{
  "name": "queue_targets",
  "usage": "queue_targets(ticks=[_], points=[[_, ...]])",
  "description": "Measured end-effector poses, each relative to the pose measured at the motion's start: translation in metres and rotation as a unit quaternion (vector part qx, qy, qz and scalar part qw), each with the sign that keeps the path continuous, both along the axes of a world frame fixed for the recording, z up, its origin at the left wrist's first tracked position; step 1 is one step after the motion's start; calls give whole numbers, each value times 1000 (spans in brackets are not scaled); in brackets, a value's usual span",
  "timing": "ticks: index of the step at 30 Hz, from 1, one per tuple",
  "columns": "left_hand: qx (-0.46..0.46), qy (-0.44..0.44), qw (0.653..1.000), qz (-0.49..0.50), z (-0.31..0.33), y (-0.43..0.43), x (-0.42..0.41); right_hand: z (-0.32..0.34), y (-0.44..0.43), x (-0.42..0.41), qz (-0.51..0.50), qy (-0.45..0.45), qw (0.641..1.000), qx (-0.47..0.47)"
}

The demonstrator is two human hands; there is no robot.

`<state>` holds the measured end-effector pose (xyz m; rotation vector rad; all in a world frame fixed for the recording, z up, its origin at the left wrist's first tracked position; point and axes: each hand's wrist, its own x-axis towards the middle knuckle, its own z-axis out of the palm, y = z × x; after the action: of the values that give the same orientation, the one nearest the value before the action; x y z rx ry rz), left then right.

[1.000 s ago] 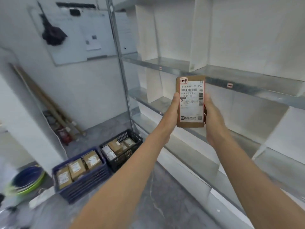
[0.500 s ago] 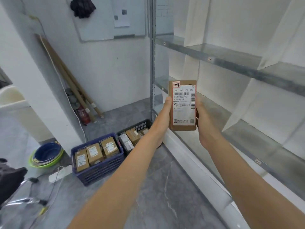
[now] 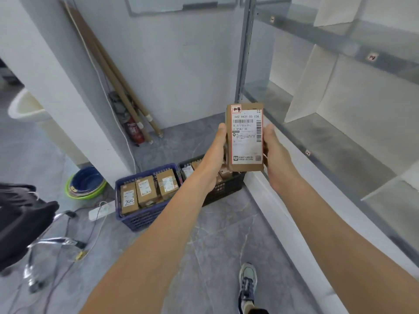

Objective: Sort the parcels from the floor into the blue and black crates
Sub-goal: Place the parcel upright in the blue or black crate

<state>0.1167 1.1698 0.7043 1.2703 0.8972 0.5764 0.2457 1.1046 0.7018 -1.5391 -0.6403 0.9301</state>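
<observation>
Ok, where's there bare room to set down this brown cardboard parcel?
Bare grey floor lies between the blue plastic crate and the grey shoe. The grey metal shelf at right is bare. Three brown boxes crowd the blue crate; the left hand hides much of the black plastic crate.

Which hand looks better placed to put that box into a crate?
Probably the left. Both hands grip the parcel, but the left hand is on the side facing the blue crate and black crate; the right hand faces the shelf.

The black crate (image 3: 229, 189) is mostly hidden behind the left hand (image 3: 213, 159) and parcel (image 3: 246, 139); its contents seem indistinct.
</observation>
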Motion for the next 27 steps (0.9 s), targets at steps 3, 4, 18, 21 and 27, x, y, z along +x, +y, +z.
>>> queue_targets(ticks=[3, 4, 18, 21, 27], points=[[-21, 10, 999, 29, -18, 43, 28, -16, 46, 32, 28, 19, 999, -13], [-31, 10, 999, 40, -23, 56, 37, -21, 61, 43, 34, 23, 999, -16], [-119, 46, 986, 105, -89, 192, 122, -101, 223, 141, 95, 83, 986, -112], [-141, 53, 982, 113, -114, 229, 132, -123, 263, 152, 100, 90, 982, -129], [-202, 61, 969, 125, -175, 318, 149, -180, 352, 161, 111, 73, 976, -173]])
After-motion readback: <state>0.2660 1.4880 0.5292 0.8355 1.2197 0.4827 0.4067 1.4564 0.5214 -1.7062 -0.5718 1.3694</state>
